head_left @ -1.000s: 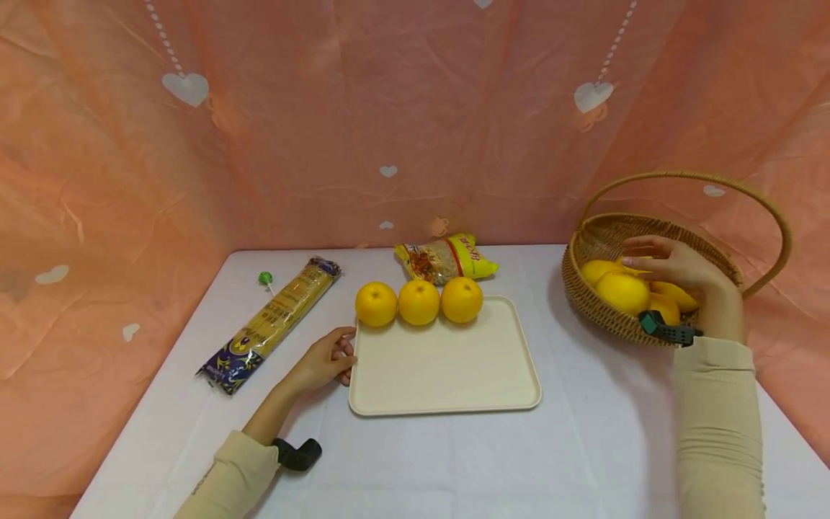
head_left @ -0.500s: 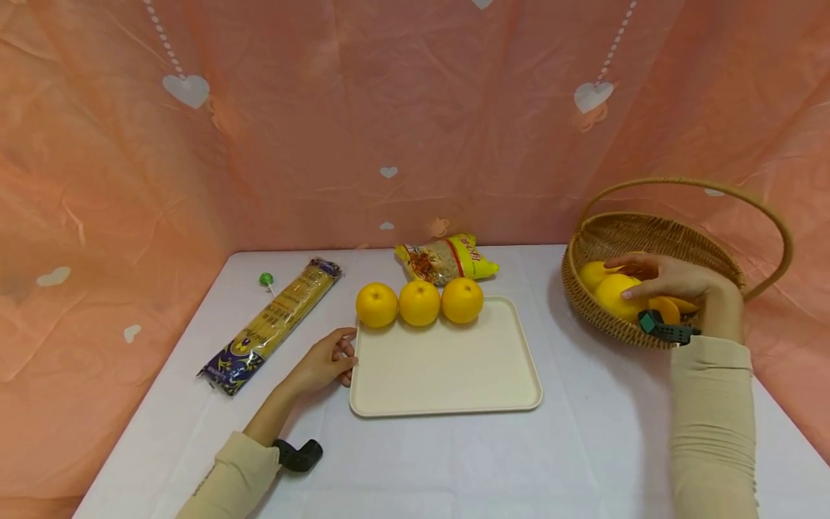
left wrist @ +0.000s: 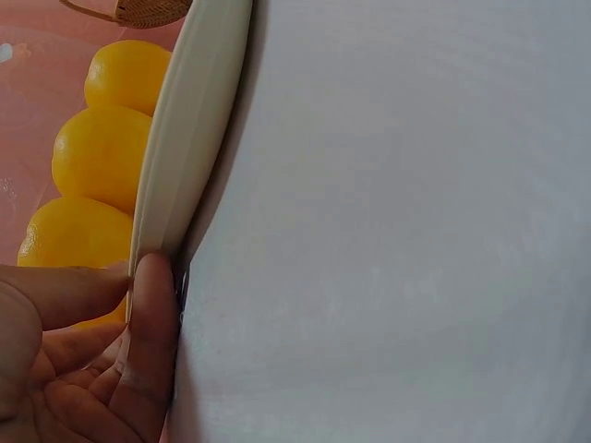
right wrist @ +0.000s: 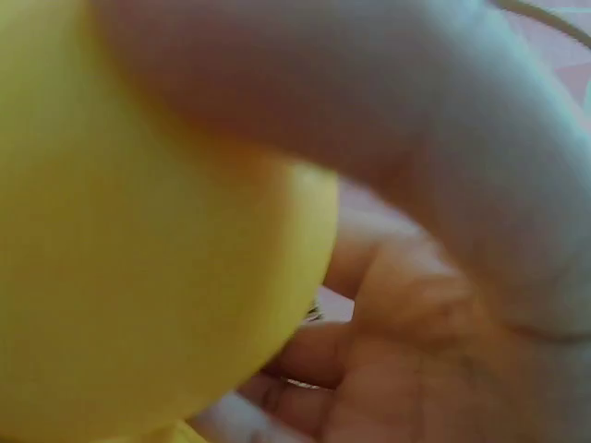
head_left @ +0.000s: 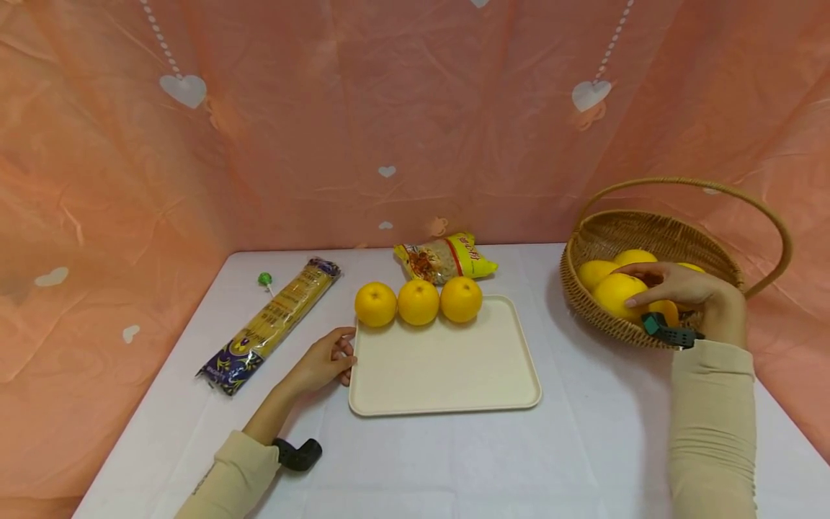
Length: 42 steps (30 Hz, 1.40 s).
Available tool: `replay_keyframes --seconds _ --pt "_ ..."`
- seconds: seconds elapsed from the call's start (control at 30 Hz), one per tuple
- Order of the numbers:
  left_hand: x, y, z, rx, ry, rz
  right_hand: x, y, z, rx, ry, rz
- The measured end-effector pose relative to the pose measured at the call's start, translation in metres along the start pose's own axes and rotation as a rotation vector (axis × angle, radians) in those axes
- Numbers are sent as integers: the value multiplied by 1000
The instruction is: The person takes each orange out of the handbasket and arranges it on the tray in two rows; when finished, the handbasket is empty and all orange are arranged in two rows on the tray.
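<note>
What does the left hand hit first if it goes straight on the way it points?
The cream tray: the left hand is in contact, thumb and finger pinching its left edge. Past that, probably the leftmost orange, though exact line and depth are unclear.

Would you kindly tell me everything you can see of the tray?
The tray is a cream-coloured rectangle with rounded corners, a low raised rim and a smooth, plastic-looking surface. It lies face up on the white cloth, left of the basket. Three yellow-orange fruits stand in a row along its far edge. The left hand pinches its left rim.
</note>
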<state>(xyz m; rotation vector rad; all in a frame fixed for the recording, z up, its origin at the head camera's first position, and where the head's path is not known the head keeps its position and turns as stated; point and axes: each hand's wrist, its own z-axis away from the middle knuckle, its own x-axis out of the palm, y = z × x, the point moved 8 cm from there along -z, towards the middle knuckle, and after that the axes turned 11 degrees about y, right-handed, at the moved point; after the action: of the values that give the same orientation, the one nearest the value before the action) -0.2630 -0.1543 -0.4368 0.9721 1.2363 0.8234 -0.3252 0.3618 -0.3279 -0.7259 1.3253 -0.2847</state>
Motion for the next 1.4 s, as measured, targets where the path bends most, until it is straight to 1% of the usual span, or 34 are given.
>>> replay_keyframes --seconds 0.17,0.2,0.33,0.4,0.5,0.6,0.73,0.83,0.93,1.0,1.07,1.13,1.2,1.27,1.33,1.4 --pt "1 0 0 -4 0 0 -11 -8 3 -46 75 53" --pt "1 -1 -1 -8 3 -3 -14 -10 3 -54 101 63" --pt "0 -2 -1 -14 8 -9 -24 -17 4 -47 205 103" --pt "-1 -2 -1 -10 8 -11 -28 -22 4 -39 261 85" --pt "-2 -1 0 -6 12 -18 -28 -35 2 -50 321 6" --pt "-2 0 1 3 7 -18 -23 -54 0 -93 355 -122" --pt "-1 1 1 11 -4 -2 -9 -87 -3 -237 358 -313" --pt "-1 0 1 6 -8 6 2 -111 -6 -365 360 -416" --pt "-1 0 0 -3 -3 4 14 -128 -9 -439 362 -533" --pt "-1 0 0 0 -3 0 23 -135 -13 -463 347 -631" --pt "-1 0 0 -7 0 1 33 -139 -17 -463 338 -696" --pt "-1 0 0 -12 4 1 44 -139 -23 -443 337 -712" --pt "-2 -1 0 -13 4 -1 54 -135 -29 -394 357 -654" --pt "-2 -1 1 -8 -2 -2 64 -130 -35 -331 376 -563" --pt "-1 -1 1 -3 -5 0 72 -124 -40 -265 387 -483" --pt "-1 -1 1 1 -7 -1 80 -118 -45 -214 385 -431"
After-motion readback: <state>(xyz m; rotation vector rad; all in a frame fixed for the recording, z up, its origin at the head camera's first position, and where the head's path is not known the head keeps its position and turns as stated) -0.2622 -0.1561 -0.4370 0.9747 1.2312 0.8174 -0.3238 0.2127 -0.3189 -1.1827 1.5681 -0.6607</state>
